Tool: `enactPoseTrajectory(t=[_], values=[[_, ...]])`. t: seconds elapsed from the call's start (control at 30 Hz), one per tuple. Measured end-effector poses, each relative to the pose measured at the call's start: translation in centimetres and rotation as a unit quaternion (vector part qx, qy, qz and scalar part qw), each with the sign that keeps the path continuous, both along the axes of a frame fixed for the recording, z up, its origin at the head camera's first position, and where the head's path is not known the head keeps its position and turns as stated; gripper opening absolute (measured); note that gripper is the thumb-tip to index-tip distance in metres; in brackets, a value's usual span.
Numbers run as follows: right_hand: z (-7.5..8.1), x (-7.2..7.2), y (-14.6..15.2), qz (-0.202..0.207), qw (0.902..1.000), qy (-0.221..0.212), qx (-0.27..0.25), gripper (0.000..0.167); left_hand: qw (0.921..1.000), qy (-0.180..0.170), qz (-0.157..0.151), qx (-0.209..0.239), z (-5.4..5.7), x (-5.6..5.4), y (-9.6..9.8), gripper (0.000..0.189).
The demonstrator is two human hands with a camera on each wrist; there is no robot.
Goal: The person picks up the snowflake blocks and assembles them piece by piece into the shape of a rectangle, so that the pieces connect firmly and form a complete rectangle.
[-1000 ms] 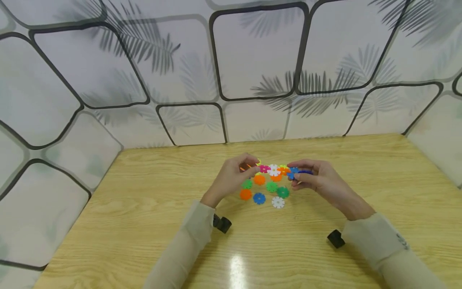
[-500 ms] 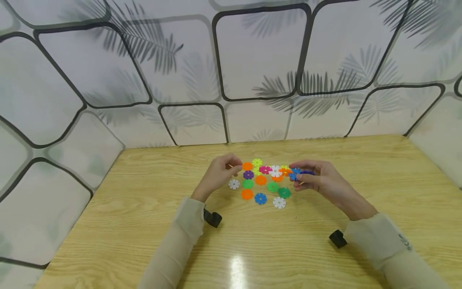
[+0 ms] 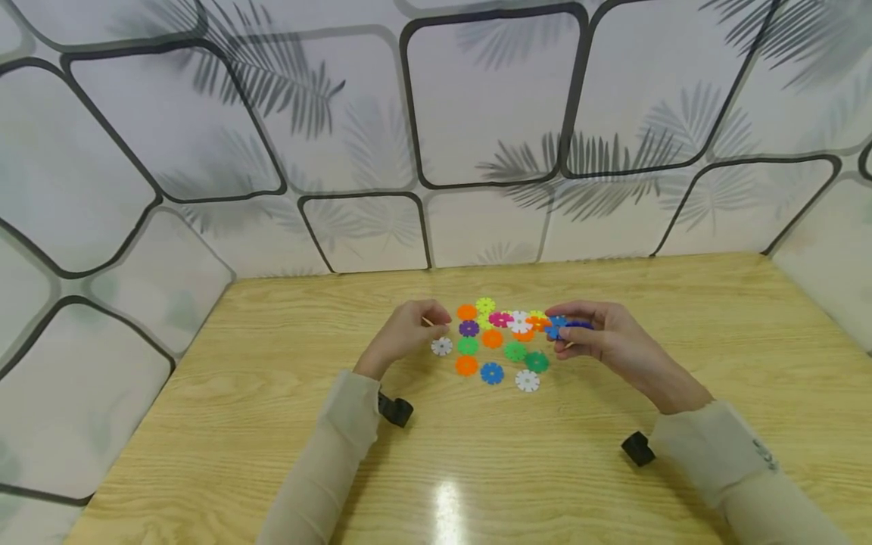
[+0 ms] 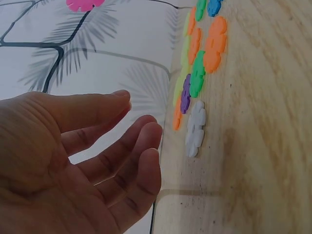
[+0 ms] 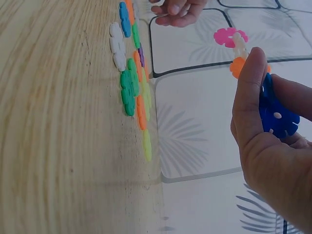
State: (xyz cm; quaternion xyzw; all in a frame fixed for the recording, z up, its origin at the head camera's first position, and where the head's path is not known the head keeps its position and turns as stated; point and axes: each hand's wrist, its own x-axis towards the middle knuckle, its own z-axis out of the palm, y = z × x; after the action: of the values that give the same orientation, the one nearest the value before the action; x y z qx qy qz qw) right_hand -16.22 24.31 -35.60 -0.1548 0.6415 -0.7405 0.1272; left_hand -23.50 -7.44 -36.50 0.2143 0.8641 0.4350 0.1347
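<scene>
My right hand [image 3: 606, 344] pinches the blue end of a row of joined plastic snowflake discs, raised above the table. From the dark blue disc [image 5: 279, 116] at the fingers, the row runs left through a lighter blue disc [image 3: 555, 327], an orange one [image 3: 538, 324] and a white one [image 3: 519, 322] to a pink disc [image 3: 500, 319] at the free end. To the left, my left hand [image 3: 407, 334] hovers with relaxed, slightly bent fingers and nothing between them. Just beyond its fingertips lie a loose white disc [image 3: 441, 347] and a purple disc [image 3: 468, 328].
Several more loose discs lie flat on the wooden table [image 3: 272, 424], among them a green disc [image 3: 515, 351], a blue disc [image 3: 492, 373] and a white disc [image 3: 527, 381] nearest me. A patterned wall covering [image 3: 490, 98] rises behind the table and along both sides.
My left hand has moved left, away from the pink end of the joined discs, uncovering loose discs on the table. My right hand keeps its hold and hardly moves.
</scene>
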Motion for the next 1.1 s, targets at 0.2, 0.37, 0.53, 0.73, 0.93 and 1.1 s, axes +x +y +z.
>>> enactPoseTrajectory(t=[0.2,0.37,0.53,0.73,0.93,1.1], values=[[0.16,0.1,0.08,-0.009,0.9999,-0.007,0.008,0.025,0.9997,-0.002,-0.003,-0.024,-0.07,0.13,0.05,0.013],[0.24,0.17,0.16,-0.013,0.9998,-0.011,0.013,0.025,0.9981,-0.017,0.007,-0.059,-0.12,0.22,0.36,0.014],[0.32,0.21,0.24,-0.013,0.9998,-0.008,0.014,0.026,0.9941,-0.038,0.022,-0.1,-0.36,0.25,0.51,0.023],[0.3,0.15,0.23,-0.01,0.9999,-0.003,0.012,0.025,0.991,-0.035,0.021,-0.128,-0.52,0.25,0.54,0.022],[0.22,0.12,0.21,-0.006,0.9999,0.001,0.01,0.025,0.9913,-0.02,0.014,-0.129,-0.5,0.28,0.63,0.018],[0.24,0.1,0.17,-0.005,0.9999,-0.002,0.008,0.025,0.9977,0.002,-0.001,-0.067,-0.45,0.25,0.86,0.008]])
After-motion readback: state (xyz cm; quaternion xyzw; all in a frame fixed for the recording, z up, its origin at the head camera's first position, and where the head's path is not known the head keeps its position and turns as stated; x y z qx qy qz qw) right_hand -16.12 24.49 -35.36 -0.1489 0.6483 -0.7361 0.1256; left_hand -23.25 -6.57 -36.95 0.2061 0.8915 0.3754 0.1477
